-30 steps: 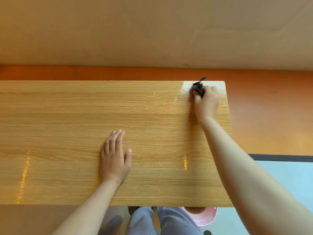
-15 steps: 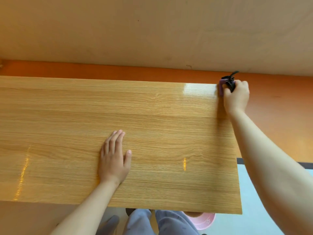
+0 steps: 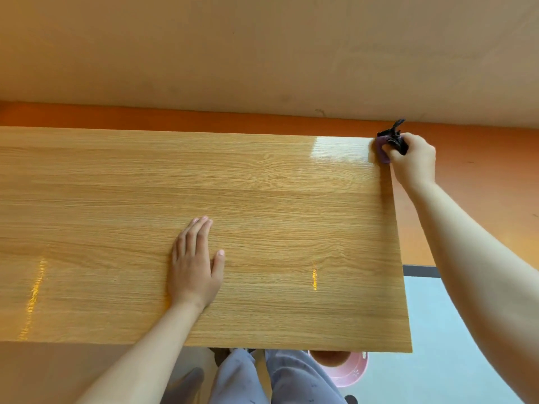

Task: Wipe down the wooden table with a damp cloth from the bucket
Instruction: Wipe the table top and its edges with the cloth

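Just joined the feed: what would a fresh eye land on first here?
The wooden table fills the view, glossy at its far right corner. There the right hand grips a dark cloth at the table's edge, while the left hand lies flat mid-table. A pink bucket peeks out under the near edge.

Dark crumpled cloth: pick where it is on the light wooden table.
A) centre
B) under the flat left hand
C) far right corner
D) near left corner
C: the right hand grips the dark crumpled cloth at the far right corner of the light wooden table.
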Demonstrator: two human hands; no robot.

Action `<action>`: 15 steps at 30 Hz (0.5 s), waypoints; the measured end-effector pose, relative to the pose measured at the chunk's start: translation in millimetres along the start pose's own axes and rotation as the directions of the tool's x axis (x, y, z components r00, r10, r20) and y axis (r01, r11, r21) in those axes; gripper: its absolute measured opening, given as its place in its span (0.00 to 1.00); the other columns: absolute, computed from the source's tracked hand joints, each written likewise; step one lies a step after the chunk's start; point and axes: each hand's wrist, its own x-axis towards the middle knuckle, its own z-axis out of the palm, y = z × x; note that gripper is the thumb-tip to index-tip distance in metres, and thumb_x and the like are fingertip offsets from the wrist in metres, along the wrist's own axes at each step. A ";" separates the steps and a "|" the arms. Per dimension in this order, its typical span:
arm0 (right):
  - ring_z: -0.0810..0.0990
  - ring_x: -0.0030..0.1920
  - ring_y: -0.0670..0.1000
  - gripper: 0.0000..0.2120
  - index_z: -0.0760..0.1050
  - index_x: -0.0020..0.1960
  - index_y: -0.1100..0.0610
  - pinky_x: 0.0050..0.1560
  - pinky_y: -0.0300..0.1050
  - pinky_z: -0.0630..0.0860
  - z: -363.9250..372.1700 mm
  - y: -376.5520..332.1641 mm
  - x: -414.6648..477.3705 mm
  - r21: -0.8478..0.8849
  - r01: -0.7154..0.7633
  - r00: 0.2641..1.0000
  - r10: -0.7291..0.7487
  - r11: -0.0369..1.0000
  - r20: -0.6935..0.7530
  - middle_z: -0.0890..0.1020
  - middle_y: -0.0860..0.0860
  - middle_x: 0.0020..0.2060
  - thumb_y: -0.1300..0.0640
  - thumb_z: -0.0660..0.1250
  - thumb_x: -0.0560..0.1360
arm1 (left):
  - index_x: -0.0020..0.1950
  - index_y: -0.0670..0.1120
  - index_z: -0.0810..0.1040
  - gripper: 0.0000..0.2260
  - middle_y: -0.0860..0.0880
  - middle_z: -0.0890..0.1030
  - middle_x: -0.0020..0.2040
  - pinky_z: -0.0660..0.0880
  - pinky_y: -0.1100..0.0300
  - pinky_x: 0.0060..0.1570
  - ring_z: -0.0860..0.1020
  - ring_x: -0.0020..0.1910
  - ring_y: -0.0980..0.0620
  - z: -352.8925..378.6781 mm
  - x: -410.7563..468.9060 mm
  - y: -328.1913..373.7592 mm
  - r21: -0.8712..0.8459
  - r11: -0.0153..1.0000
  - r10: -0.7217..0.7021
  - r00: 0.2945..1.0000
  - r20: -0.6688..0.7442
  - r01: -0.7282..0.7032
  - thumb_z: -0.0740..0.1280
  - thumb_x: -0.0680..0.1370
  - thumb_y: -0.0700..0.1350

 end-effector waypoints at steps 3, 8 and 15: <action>0.75 0.46 0.56 0.07 0.78 0.47 0.60 0.42 0.44 0.64 -8.8 10.7 -37.4 0.015 0.009 1.000 -0.009 1.000 0.023 0.79 0.59 0.45 0.56 0.65 0.75 | 0.74 0.44 0.63 0.28 0.48 0.65 0.74 0.56 0.51 0.73 0.59 0.74 0.49 0.2 0.7 0.1 0.007 1.000 0.005 1.000 -0.002 -0.005 0.54 0.76 0.53; 0.74 0.42 0.52 0.05 0.79 0.48 0.60 0.40 0.41 0.63 -22.8 30.2 -123.8 0.047 -0.012 0.999 0.010 0.999 0.039 0.79 0.56 0.42 0.60 0.67 0.74 | 0.74 0.44 0.62 0.27 0.47 0.65 0.74 0.55 0.51 0.73 0.58 0.75 0.49 0.6 -0.9 -0.8 -0.002 1.000 0.025 1.000 -0.012 -0.025 0.54 0.76 0.52; 0.73 0.40 0.52 0.02 0.78 0.45 0.61 0.38 0.41 0.61 -37.3 47.4 -245.0 0.047 -0.122 0.992 0.122 0.991 -0.008 0.77 0.52 0.38 0.62 0.69 0.73 | 0.73 0.42 0.63 0.25 0.45 0.65 0.73 0.56 0.48 0.72 0.59 0.74 0.46 4.0 -4.0 -2.2 -0.009 0.998 0.058 0.998 -0.038 -0.058 0.58 0.78 0.49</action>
